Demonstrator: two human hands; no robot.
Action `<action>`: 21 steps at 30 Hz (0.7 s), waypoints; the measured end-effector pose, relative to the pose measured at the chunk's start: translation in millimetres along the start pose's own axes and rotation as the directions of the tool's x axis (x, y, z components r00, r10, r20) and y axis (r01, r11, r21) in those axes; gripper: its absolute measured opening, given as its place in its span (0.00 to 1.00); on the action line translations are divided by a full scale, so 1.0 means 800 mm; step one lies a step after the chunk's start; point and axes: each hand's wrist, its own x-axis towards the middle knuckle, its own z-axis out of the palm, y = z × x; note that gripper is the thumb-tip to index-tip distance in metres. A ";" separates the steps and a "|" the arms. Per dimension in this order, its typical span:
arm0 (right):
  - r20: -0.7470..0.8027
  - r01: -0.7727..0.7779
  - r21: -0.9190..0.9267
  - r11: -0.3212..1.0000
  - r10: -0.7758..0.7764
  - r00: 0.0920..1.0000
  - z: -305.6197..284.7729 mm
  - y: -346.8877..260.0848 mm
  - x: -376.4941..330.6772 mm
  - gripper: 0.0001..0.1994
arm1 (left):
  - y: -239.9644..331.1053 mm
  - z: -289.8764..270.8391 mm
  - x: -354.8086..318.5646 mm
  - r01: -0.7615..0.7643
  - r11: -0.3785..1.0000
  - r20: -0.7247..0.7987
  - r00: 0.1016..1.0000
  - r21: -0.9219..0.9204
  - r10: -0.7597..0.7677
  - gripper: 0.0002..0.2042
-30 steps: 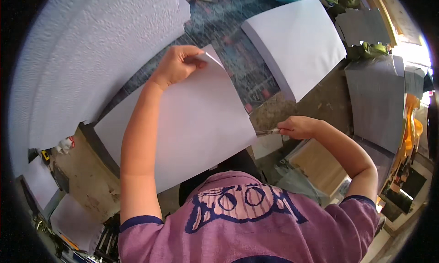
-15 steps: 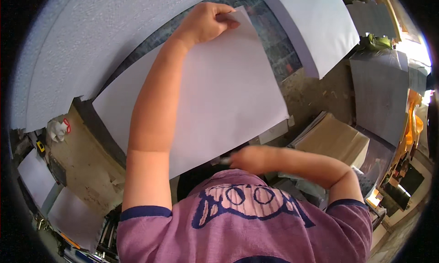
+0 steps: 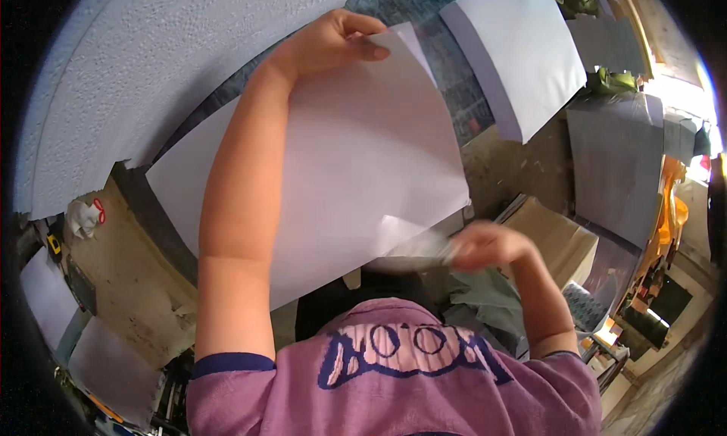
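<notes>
A large white sheet (image 3: pixel 363 156) spreads across the work surface in front of me. My left hand (image 3: pixel 333 46) reaches over it and pinches its far corner between thumb and fingers, lifting it a little. Under the raised corner, the edge of another white sheet (image 3: pixel 411 40) shows. My right hand (image 3: pixel 485 245) is off the sheet's near right corner, fingers closed. From it a pale, flat thing (image 3: pixel 420 246) points left over the sheet's near edge; motion smears it, and its kind cannot be made out.
A thick white stack (image 3: pixel 522 57) stands at the far right. Nearer are a brown cardboard box (image 3: pixel 549 235) and a crumpled clear plastic bag (image 3: pixel 485 303). Along the left rises a tall stack of white textured sheets (image 3: pixel 174 57). Farther left lies a yellow tape measure (image 3: pixel 53 243).
My right hand has swung right and away from my body, bringing the pale thing into view. My left hand keeps the corner, shifted slightly left and nearer, and the sheet now bows upward.
</notes>
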 end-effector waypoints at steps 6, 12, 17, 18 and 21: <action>-0.626 -0.018 -0.301 0.954 -0.183 0.758 -0.120 -0.044 0.006 0.20 | 0.007 -0.002 -0.002 -0.070 0.975 0.077 0.993 -0.209 0.088 0.10; -0.275 -0.349 -0.639 0.685 0.220 0.936 -0.161 -0.010 -0.046 0.19 | 0.015 0.015 0.007 0.032 0.999 -0.072 0.997 0.010 -0.031 0.08; -0.219 -0.353 -0.569 0.743 0.277 0.936 -0.114 0.030 -0.038 0.20 | 0.010 0.022 0.012 0.054 0.996 -0.149 0.988 0.076 -0.043 0.08; -0.178 -0.294 -0.599 0.745 0.235 0.956 -0.092 0.026 -0.020 0.18 | 0.010 0.022 0.010 0.060 0.992 -0.166 0.985 0.108 -0.042 0.08; -0.052 0.035 -0.638 0.770 -0.089 0.995 -0.017 0.029 0.044 0.15 | 0.010 0.026 0.015 0.096 0.985 -0.194 0.979 0.144 -0.067 0.09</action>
